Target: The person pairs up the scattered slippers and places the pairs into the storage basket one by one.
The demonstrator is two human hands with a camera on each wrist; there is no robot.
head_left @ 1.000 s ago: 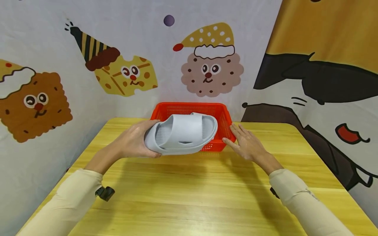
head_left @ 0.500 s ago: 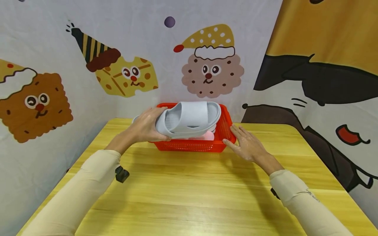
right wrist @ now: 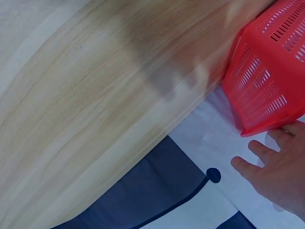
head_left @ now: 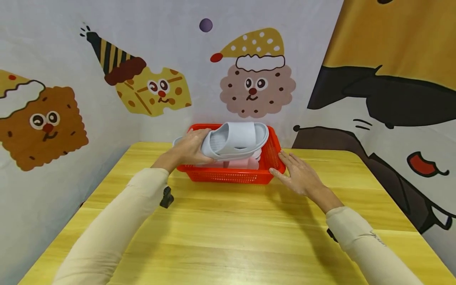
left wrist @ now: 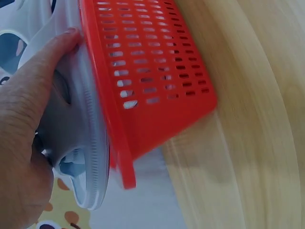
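Note:
My left hand [head_left: 192, 147] grips a pale grey slide slipper [head_left: 242, 134] by one end, over the red plastic basket [head_left: 228, 177]. Behind that hand, a second pale grey edge pokes out on the left. The left wrist view has the slipper [left wrist: 71, 124] right along the basket's rim [left wrist: 102, 105], with fingers of my left hand [left wrist: 24, 119] across it. Beneath the slipper, something pink [head_left: 244, 163] lies in the basket, mostly hidden. My right hand [head_left: 301, 174] rests with straight fingers at the basket's right rim; the right wrist view has its fingertips at the red edge [right wrist: 267, 126].
The basket stands at the back of a light wooden table [head_left: 228, 229], close to a cloth backdrop [head_left: 206, 79] printed with cartoon biscuits and cheese. The table's right edge runs beside my right arm. Each wrist carries a small black camera mount [head_left: 166, 197].
My left hand has carried the slipper forward and slightly right, from in front of the basket to over it. The pink thing inside has come into sight. My right hand has stayed at the rim.

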